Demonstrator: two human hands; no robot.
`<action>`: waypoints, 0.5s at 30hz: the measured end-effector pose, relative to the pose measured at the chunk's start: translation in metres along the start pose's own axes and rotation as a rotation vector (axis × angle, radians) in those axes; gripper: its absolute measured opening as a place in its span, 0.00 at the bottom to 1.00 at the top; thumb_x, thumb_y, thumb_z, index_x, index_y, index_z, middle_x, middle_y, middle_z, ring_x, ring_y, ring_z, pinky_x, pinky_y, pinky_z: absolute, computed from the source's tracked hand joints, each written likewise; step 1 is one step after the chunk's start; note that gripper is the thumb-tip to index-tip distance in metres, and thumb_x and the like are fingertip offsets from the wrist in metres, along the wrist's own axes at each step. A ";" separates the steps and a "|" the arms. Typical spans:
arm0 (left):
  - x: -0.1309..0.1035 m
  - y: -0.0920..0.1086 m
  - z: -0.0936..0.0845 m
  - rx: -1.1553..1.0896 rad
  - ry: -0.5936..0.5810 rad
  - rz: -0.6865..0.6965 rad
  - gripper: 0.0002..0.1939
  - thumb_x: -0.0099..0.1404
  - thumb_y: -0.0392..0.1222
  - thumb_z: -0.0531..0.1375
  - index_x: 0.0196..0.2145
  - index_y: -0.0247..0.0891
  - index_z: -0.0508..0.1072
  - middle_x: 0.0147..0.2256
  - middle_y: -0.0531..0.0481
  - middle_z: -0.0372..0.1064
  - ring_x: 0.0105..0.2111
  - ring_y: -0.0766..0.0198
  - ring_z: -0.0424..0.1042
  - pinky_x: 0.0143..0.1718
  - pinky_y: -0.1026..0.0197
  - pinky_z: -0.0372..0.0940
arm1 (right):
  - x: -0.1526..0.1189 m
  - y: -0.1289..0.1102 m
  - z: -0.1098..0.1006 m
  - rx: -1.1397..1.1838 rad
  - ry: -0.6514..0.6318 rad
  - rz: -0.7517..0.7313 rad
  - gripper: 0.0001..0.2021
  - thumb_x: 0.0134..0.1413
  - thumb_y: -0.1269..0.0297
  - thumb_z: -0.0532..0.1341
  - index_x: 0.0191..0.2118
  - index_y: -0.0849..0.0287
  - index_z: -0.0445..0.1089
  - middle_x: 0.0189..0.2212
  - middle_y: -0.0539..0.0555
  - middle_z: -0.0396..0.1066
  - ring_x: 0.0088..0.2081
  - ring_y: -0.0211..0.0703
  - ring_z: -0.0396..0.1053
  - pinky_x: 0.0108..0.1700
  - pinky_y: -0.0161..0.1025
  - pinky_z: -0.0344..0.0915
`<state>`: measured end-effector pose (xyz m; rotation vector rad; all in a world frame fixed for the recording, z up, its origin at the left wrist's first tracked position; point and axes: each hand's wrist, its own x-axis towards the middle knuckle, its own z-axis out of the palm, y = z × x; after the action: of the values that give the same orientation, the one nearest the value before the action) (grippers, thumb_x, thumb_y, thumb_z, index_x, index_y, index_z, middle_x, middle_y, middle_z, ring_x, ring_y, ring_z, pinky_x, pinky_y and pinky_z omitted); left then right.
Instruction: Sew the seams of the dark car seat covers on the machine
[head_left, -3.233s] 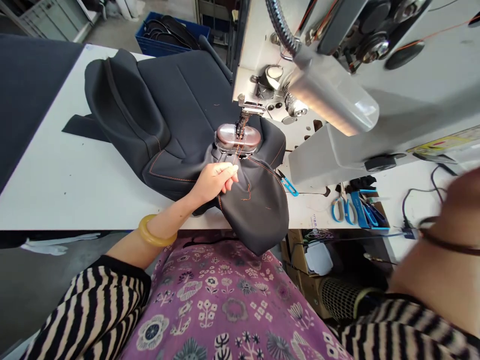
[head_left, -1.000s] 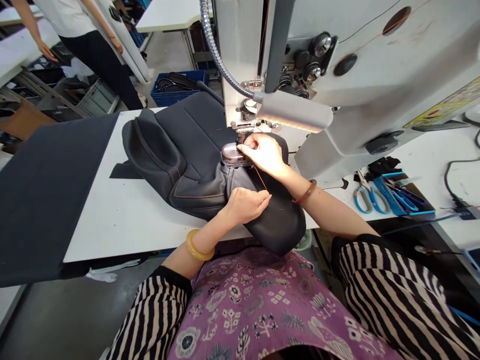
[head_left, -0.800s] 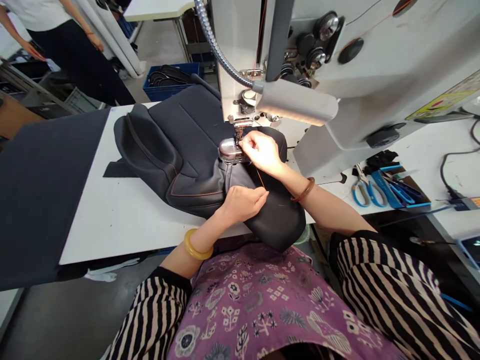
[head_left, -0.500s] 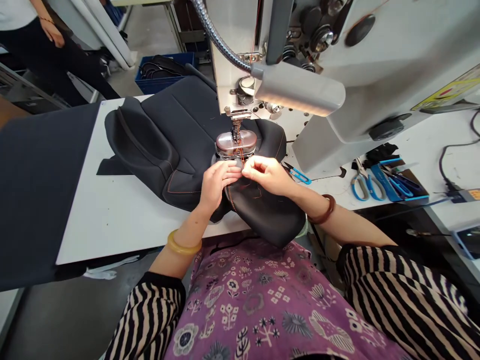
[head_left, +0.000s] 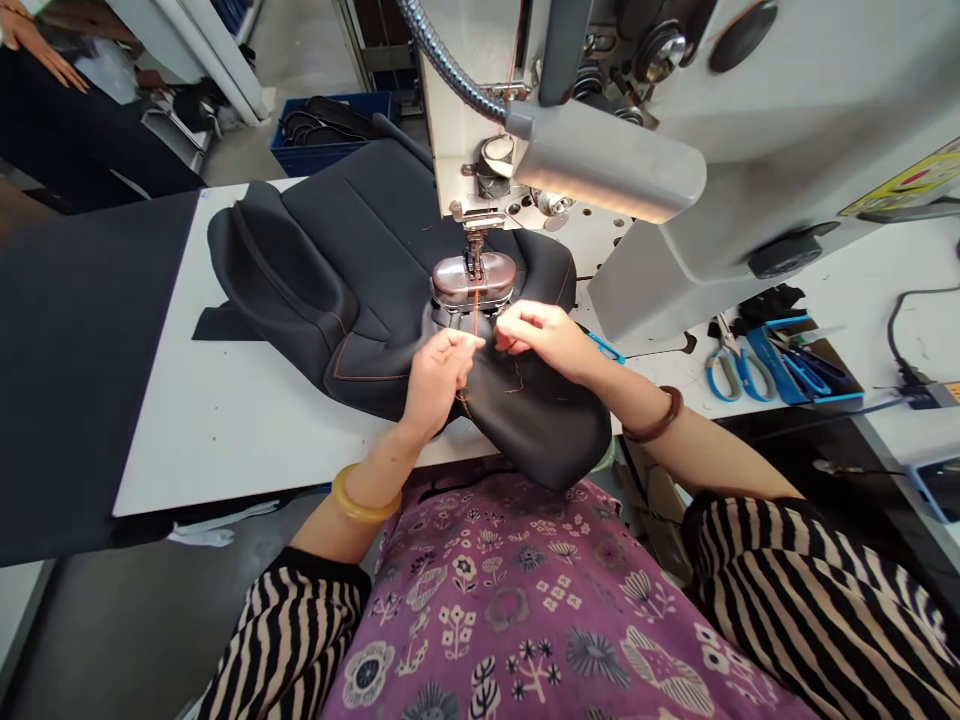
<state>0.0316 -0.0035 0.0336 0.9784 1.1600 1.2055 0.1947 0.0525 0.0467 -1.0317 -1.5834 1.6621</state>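
Orange thread (head_left: 475,310) runs down from the needle of the sewing machine (head_left: 474,245) to my left hand (head_left: 439,375), whose thumb and forefinger pinch it. Just to the right, my right hand (head_left: 544,338) is closed with its fingers curled together; whether anything is between its fingertips I cannot make out. Both hands are over a black seat cover (head_left: 544,425) with orange stitching, which spreads behind and left of the machine's rounded metal bed (head_left: 474,280). A loose orange thread end lies on the black material below my hands.
Blue-handled thread snips (head_left: 604,347) lie right of my right hand. Farther right are blue-handled scissors (head_left: 739,372) and a blue tool box (head_left: 806,362). A grey lamp (head_left: 611,160) hangs over the bed. Behind is a blue crate (head_left: 330,150); a person's hand (head_left: 41,50) shows far left.
My hands have moved slightly apart. My left fingers have gone from stretched out to pinching the orange thread, and my right hand has curled and shifted right. The person at left has moved.
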 end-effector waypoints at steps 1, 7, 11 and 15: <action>-0.005 -0.003 0.001 0.137 -0.014 0.075 0.09 0.65 0.44 0.60 0.30 0.36 0.70 0.17 0.61 0.53 0.17 0.74 0.50 0.20 0.70 0.48 | 0.006 -0.002 0.002 0.138 0.066 0.076 0.13 0.48 0.55 0.65 0.33 0.59 0.66 0.31 0.50 0.71 0.33 0.35 0.70 0.36 0.33 0.66; -0.030 -0.003 0.004 0.665 -0.254 0.247 0.10 0.68 0.42 0.54 0.33 0.38 0.73 0.31 0.53 0.74 0.30 0.68 0.70 0.36 0.66 0.61 | 0.022 -0.003 0.013 0.281 0.202 0.095 0.07 0.57 0.60 0.59 0.35 0.55 0.60 0.20 0.41 0.58 0.19 0.30 0.55 0.30 0.34 0.66; -0.040 0.002 -0.004 0.699 -0.388 0.241 0.10 0.69 0.42 0.54 0.33 0.40 0.74 0.32 0.53 0.76 0.31 0.67 0.72 0.35 0.67 0.63 | 0.023 0.007 0.001 -0.514 0.404 -0.227 0.12 0.60 0.64 0.53 0.45 0.57 0.70 0.32 0.51 0.74 0.31 0.40 0.69 0.42 0.41 0.68; -0.044 0.005 -0.016 0.673 -0.389 0.214 0.11 0.69 0.42 0.55 0.32 0.40 0.74 0.31 0.53 0.76 0.29 0.68 0.72 0.34 0.67 0.63 | 0.022 0.009 -0.009 -0.940 0.323 -0.262 0.22 0.59 0.66 0.52 0.56 0.55 0.71 0.47 0.55 0.76 0.42 0.51 0.74 0.48 0.48 0.69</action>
<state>0.0158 -0.0468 0.0413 1.7923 1.1789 0.7266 0.1917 0.0753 0.0353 -1.3518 -2.1777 0.4844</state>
